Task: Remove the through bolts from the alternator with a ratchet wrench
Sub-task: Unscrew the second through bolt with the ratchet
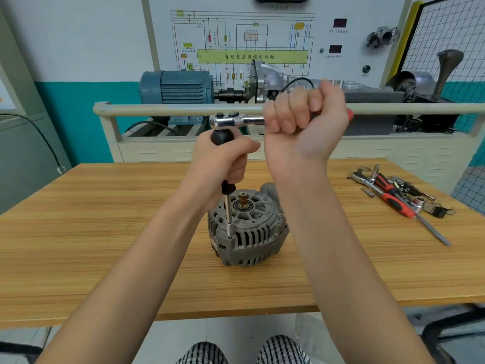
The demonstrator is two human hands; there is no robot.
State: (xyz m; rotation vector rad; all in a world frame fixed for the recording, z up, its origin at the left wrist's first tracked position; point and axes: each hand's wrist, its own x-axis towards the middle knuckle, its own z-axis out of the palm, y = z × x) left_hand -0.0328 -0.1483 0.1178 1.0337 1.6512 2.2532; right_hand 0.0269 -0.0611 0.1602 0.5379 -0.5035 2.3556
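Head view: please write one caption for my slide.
Left hand steadies the black-handled driver on the alternator while right hand grips the ratchet wrench.

Grey alternator (248, 227) (brass shaft), striped wooden table (105, 232).

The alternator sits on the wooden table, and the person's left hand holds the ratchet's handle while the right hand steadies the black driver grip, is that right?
Not quite: the hands are swapped. In the head view the right hand holds the ratchet handle, and the left hand steadies the black driver grip. The alternator does sit on the wooden table.
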